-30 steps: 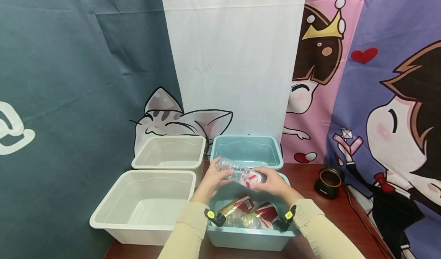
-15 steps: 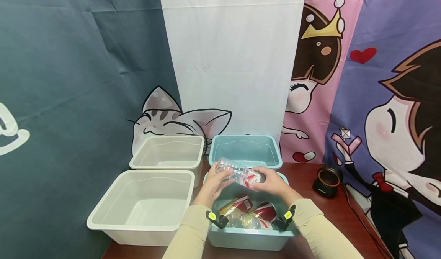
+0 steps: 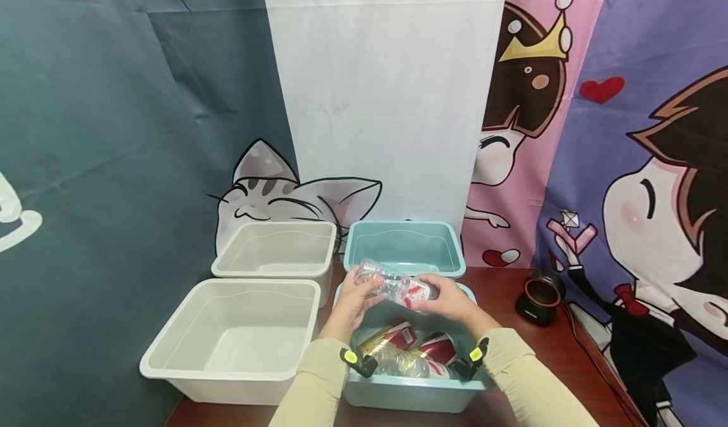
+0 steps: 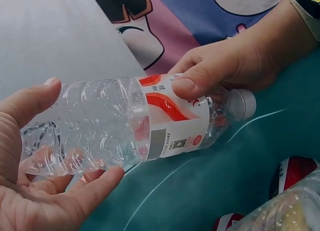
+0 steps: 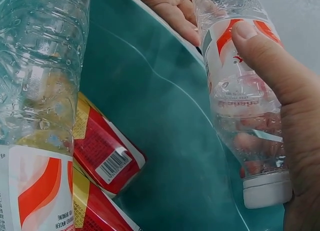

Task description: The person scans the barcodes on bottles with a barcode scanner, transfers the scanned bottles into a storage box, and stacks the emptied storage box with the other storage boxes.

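Observation:
A clear plastic water bottle (image 4: 115, 121) with a red-and-white label and a white cap is held tilted above the front blue bin (image 3: 415, 383). My left hand (image 3: 352, 300) cups its base end, thumb on top and fingers beneath. Toward the cap, my right hand (image 3: 449, 297) grips the label, with the thumb across it in the right wrist view. Inside that bin lie a second clear water bottle (image 5: 37, 116) and two red-and-gold packages (image 5: 110, 156), one bearing a barcode.
Left of the front blue bin stands a large white bin (image 3: 233, 376). Behind are a smaller white bin (image 3: 275, 250) and another blue bin (image 3: 404, 244). A black round device (image 3: 541, 297) with a cable sits on the wooden table (image 3: 506, 351) at right. Printed cloth hangs behind.
My left wrist has shifted slightly to the right, while the bottle and both grips stay nearly the same. The head view has moved a little.

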The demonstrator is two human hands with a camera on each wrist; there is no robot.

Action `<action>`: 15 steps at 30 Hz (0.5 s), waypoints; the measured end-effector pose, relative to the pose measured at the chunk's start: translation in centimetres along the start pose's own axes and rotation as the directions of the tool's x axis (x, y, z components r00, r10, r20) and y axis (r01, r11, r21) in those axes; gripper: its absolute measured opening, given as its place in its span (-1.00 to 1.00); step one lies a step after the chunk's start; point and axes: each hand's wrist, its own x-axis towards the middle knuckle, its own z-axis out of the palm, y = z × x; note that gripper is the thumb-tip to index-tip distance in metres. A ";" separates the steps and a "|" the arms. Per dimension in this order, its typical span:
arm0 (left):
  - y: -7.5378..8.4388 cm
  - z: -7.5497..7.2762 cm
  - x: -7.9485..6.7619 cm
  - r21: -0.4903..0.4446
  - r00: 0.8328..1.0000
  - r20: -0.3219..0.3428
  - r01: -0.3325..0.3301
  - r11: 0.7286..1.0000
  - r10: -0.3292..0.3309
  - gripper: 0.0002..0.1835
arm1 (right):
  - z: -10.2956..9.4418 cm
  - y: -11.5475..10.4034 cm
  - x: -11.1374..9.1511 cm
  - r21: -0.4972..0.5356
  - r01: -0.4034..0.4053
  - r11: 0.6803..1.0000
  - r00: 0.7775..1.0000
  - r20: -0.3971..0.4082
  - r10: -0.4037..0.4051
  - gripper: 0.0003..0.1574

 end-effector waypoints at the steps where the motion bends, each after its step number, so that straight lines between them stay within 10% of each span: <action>1: 0.0 0.0 0.0 -0.001 1.000 0.001 -0.006 1.000 0.006 -0.05 | 0.0 0.0 0.0 0.010 -0.003 1.000 1.000 0.001 0.003 -0.16; 15: 0.3 -0.1 0.1 -0.180 0.997 -0.054 -0.064 0.982 0.055 -0.29 | -0.8 0.0 0.2 0.186 0.123 0.975 0.974 -0.211 -0.083 -0.18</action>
